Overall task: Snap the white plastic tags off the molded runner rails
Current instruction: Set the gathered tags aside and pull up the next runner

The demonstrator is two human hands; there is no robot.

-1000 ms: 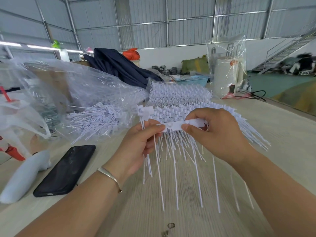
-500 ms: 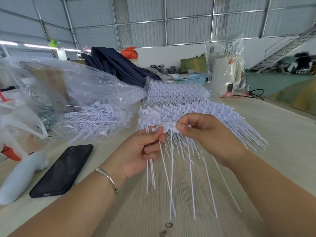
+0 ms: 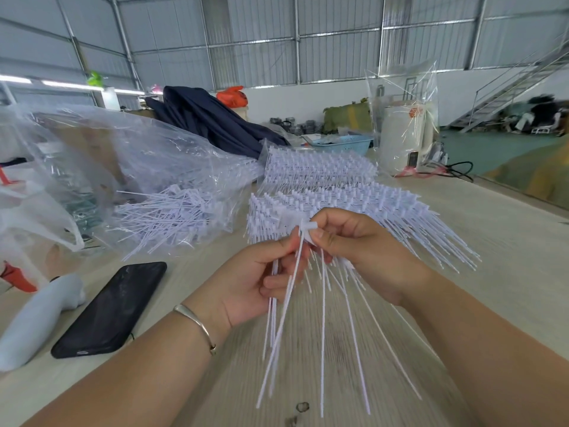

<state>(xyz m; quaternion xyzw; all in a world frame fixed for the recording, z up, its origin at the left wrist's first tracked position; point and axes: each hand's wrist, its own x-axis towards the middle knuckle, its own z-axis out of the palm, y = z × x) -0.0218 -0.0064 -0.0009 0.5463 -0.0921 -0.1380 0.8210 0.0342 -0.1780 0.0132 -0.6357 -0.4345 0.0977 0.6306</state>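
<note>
My left hand [image 3: 261, 282] grips a bunch of loose white tags [image 3: 277, 334] whose long thin tails hang down toward the table. My right hand [image 3: 357, 245] pinches the white runner rail [image 3: 309, 226] at its short end, thumb and forefinger around it, with more tags [image 3: 345, 297] still hanging from it under the palm. The two hands meet at the rail, above the wooden table [image 3: 462, 241]. Behind them lie two stacks of tag-covered runner rails [image 3: 338, 198].
A black phone [image 3: 114, 306] lies at my left on the table, beside a pale grey object [image 3: 34, 315]. Clear plastic bags [image 3: 123, 155] holding loose tags [image 3: 172, 214] fill the left. A wrapped white appliance [image 3: 403, 140], a blue basket [image 3: 341, 143] and dark cloth [image 3: 209, 118] stand behind.
The rail in my right hand has grown shorter and my hands have drawn closer together. The bunch of loose tags in my left hand has grown, and tails now hang lower.
</note>
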